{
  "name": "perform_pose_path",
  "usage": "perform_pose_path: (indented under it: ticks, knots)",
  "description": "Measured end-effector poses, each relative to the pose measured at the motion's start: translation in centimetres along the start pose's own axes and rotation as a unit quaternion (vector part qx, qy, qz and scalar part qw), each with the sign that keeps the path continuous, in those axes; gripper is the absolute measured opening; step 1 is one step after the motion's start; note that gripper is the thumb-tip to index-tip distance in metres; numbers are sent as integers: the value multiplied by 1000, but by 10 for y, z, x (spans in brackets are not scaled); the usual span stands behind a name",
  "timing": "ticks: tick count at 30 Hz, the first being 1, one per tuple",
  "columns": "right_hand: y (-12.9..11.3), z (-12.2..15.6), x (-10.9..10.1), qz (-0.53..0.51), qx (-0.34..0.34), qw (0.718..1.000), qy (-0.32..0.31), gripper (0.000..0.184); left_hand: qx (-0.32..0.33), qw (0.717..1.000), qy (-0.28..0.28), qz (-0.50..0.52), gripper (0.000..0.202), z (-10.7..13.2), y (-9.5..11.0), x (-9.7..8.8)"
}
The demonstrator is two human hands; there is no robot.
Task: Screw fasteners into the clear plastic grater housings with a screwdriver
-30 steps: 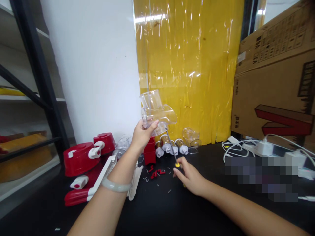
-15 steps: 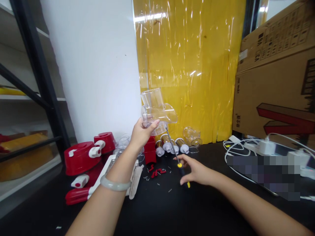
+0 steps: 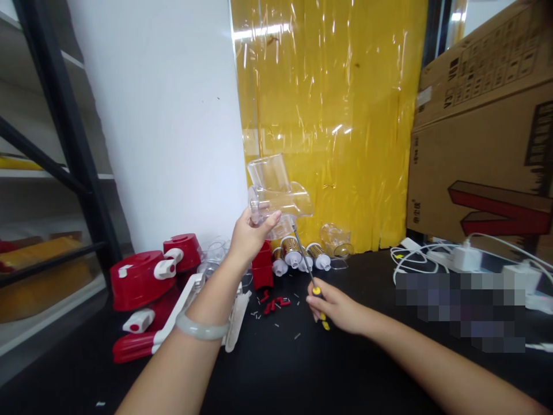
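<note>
right hand (image 3: 334,307) has closed back round the screwdriver (image 3: 305,256) handle, fingers spread before; reads as a re-grip between turns. left hand (image 3: 250,237) grips clear plastic housing (image 3: 283,202), held up over far side of black table (image 3: 371,276), screwdriver tip at its underside.

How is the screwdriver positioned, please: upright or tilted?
Tilted: the screwdriver slants up and left from the right hand to the clear plastic part.

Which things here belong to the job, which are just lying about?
In the job:
clear plastic housing, in the left hand
screwdriver, in the right hand, tip at the housing
small screw-like bits, probably

Lying about, it seems:
cardboard box
white cables
white charger
</note>
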State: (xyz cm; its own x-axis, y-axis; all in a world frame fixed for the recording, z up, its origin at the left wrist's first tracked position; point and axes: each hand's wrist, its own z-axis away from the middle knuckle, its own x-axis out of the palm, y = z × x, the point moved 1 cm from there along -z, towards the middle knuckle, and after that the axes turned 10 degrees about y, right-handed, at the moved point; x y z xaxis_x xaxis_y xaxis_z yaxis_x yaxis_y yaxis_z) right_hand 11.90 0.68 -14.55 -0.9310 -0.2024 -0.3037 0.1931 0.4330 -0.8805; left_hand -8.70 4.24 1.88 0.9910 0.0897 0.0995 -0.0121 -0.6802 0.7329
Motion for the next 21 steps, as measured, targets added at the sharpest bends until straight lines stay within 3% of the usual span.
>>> perform_pose_path:
  ticks: [3, 8, 11, 15, 18, 21]
  knots:
    - [-5, 4, 12, -11, -10, 1000, -26, 23, -2, 1000, -2, 23, 67, 2, 6, 2]
    - [-23, 13, 9, 92, -26, 989, -109, 65, 9, 1000, -3, 3, 70, 6, 18, 3]
    - [-29, 15, 3, 128, -30, 982, -135, 62, 19, 1000, -10, 6, 70, 7, 21, 3]
    - [-27, 10, 3, 144, -2, 986, -83, 55, 17, 1000, -15, 11, 67, 7, 22, 2]
    - [-24, 7, 3, 187, 5, 982, -28, 65, 16, 1000, -9, 4, 66, 7, 23, 1]
    - [-25, 9, -4, 191, -25, 981, -28, 72, 17, 1000, -6, -1, 64, 6, 24, 0]
